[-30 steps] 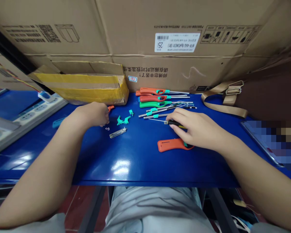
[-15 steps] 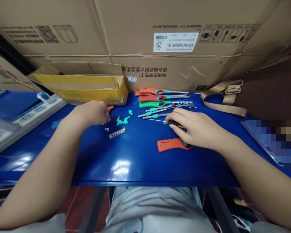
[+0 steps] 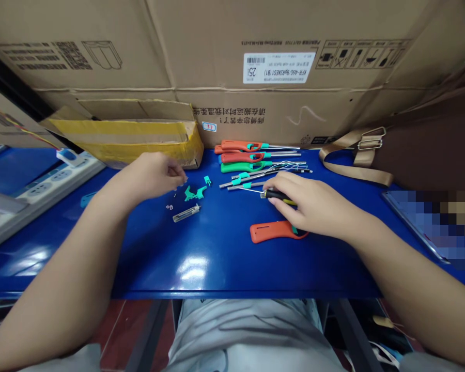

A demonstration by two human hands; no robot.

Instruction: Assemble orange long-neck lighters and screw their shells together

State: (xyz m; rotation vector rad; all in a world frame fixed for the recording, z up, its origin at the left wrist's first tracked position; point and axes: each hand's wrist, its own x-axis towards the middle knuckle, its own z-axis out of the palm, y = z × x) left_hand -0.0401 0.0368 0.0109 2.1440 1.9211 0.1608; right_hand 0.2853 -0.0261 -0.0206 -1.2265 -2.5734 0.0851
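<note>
My right hand (image 3: 302, 199) is closed around the black and yellow handle of a screwdriver (image 3: 273, 195), its thin shaft pointing left. Just below that hand lies an orange lighter casing (image 3: 269, 232), partly covered by it. My left hand (image 3: 158, 175) hovers over the table before the yellow-taped box, fingers curled together; whatever they may pinch is hidden. Close to it are turquoise plastic pieces (image 3: 195, 193), a smaller turquoise piece (image 3: 207, 180), tiny white bits (image 3: 169, 207) and a clear fuel tank (image 3: 186, 213).
Long-necked lighters (image 3: 242, 157) in orange, red and green lie at the back, with metal tubes (image 3: 242, 184) and wires before them. A taped cardboard box (image 3: 127, 142) and a power strip (image 3: 50, 186) stand left. A tan strap (image 3: 356, 173) and a phone-like device (image 3: 414, 227) lie right.
My left hand has lifted and shifted slightly right, now covering the spot where an orange piece showed. A tiny bit shows on the table below it. My right hand stays put with the screwdriver.
</note>
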